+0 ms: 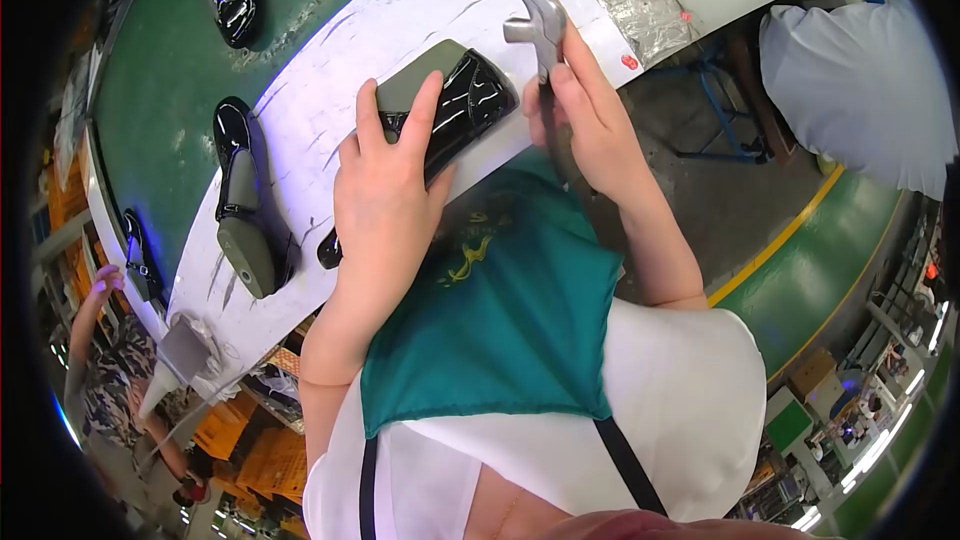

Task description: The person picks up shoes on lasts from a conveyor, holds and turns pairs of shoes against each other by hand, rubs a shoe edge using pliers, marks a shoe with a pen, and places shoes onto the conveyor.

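Note:
My left hand (385, 195) holds a glossy black shoe (470, 100) on its side against the white table, with fingers spread over it. An olive-green shoe last (415, 80) fills the shoe. In my right hand (595, 125) is a claw hammer (540, 30), its metal head raised just beyond the shoe and apart from it. My fingers wrap round the dark handle. Left of my left hand lies another black shoe (235, 135) on an olive last.
The white table surface (330, 60) borders a green surface (150, 130) carrying one black shoe (235, 15) and, further left, a black strapped shoe (140, 255). A person's hand (105, 280) is at the left. Someone in a white shirt (860, 80) is at the right.

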### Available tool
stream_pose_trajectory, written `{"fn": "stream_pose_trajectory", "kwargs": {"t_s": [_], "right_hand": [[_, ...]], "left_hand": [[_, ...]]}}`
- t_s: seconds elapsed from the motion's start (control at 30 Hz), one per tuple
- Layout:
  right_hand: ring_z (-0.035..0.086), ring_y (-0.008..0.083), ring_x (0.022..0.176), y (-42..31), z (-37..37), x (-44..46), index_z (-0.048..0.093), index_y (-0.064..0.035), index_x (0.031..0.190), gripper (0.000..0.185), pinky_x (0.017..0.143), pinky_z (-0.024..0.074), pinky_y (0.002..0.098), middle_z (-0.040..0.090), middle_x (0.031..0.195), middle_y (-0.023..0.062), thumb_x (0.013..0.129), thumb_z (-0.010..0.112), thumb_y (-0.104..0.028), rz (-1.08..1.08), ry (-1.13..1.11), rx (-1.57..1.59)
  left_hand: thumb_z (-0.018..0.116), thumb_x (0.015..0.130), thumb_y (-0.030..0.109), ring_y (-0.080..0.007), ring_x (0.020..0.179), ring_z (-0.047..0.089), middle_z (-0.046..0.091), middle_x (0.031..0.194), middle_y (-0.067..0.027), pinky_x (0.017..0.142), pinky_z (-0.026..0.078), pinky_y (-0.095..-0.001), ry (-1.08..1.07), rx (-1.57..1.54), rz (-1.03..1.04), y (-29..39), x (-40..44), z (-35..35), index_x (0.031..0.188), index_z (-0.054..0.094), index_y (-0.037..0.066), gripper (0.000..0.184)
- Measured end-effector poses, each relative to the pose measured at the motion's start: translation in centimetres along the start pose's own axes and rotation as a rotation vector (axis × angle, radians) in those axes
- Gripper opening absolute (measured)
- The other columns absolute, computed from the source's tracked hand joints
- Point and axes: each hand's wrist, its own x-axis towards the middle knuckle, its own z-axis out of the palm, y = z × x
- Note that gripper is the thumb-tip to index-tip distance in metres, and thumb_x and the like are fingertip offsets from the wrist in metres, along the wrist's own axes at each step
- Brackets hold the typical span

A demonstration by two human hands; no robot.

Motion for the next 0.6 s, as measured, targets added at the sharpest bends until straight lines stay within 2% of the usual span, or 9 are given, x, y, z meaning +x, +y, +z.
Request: {"fn": "stream_pose_trajectory", "kwargs": {"t_s": [0.03, 0.17, 0.23, 0.33, 0.47, 0.53, 0.6], "right_hand": [[0.05, 0.0094, 0.062, -0.1, 0.1, -0.6, 0.013, -0.0103, 0.151, 0.057, 0.061, 0.0442, 0.0235, 0.056, 0.08, 0.0051, 0.098, 0.033, -0.012, -0.032, 0.015, -0.087], [0.049, 0.0111, 0.062, 0.0, 0.8, -3.0, 0.013, -0.0104, 0.151, 0.058, 0.062, 0.0437, 0.0245, 0.056, 0.079, 0.0064, 0.097, 0.033, -0.011, -0.059, 0.013, -0.257], [0.047, 0.0095, 0.06, 0.3, 1.5, -3.7, 0.014, -0.0063, 0.151, 0.055, 0.06, 0.0411, 0.0221, 0.057, 0.079, 0.006, 0.099, 0.031, -0.013, -0.124, 0.088, -0.33], [0.047, 0.0103, 0.06, -0.2, 1.7, -4.1, 0.015, -0.0054, 0.151, 0.055, 0.061, 0.0425, 0.0239, 0.056, 0.077, 0.0057, 0.098, 0.032, -0.01, -0.167, 0.087, -0.449], [0.048, 0.0121, 0.06, -0.6, 2.6, -4.6, 0.013, -0.0062, 0.151, 0.058, 0.062, 0.0435, 0.0252, 0.055, 0.074, 0.0051, 0.096, 0.034, -0.007, -0.283, 0.116, -0.577], [0.058, 0.0238, 0.073, -0.3, 2.8, -4.7, 0.02, -0.0132, 0.15, 0.062, 0.073, 0.0479, 0.0308, 0.063, 0.092, 0.0148, 0.093, 0.041, -0.002, -0.147, 0.063, -0.687], [0.057, 0.0246, 0.071, -0.6, 2.9, -4.6, 0.02, -0.0141, 0.15, 0.062, 0.073, 0.0481, 0.0308, 0.063, 0.095, 0.0156, 0.093, 0.041, -0.003, -0.129, 0.062, -0.698]], "left_hand": [[0.078, 0.068, 0.013, -0.0397, 0.096, 0.058, 0.039, 0.137, -0.0218, 0.08, 0.051, -0.0426, -0.022, -0.016, -0.02, 0.1, 0.0, -0.1, 0.14, 0.041, 0.028, 0.082], [0.078, 0.068, 0.014, -0.0396, 0.094, 0.059, 0.039, 0.136, -0.0219, 0.08, 0.051, -0.0426, -0.036, -0.034, -0.037, -0.1, 0.0, -0.1, 0.14, 0.041, 0.028, 0.082], [0.079, 0.066, 0.013, -0.0358, 0.084, 0.059, 0.04, 0.133, -0.024, 0.072, 0.053, -0.0395, 0.015, 0.009, 0.019, -0.6, -0.1, 0.4, 0.139, 0.04, 0.028, 0.084], [0.079, 0.066, 0.016, -0.0346, 0.082, 0.06, 0.041, 0.134, -0.024, 0.07, 0.053, -0.0384, 0.014, 0.031, 0.017, -0.7, -0.1, 0.7, 0.139, 0.04, 0.029, 0.084], [0.077, 0.069, 0.018, -0.0376, 0.089, 0.06, 0.04, 0.136, -0.0231, 0.076, 0.053, -0.0413, -0.021, -0.01, -0.035, -0.6, -0.2, 0.4, 0.14, 0.04, 0.029, 0.081], [0.077, 0.069, 0.018, -0.0375, 0.088, 0.06, 0.04, 0.135, -0.0239, 0.076, 0.054, -0.0407, -0.011, -0.002, -0.033, -0.7, -0.3, 0.6, 0.14, 0.039, 0.03, 0.082], [0.077, 0.069, 0.018, -0.0376, 0.088, 0.06, 0.04, 0.135, -0.0244, 0.076, 0.054, -0.0407, -0.001, -0.001, -0.038, -0.7, -0.2, 0.7, 0.14, 0.038, 0.03, 0.082]]}}
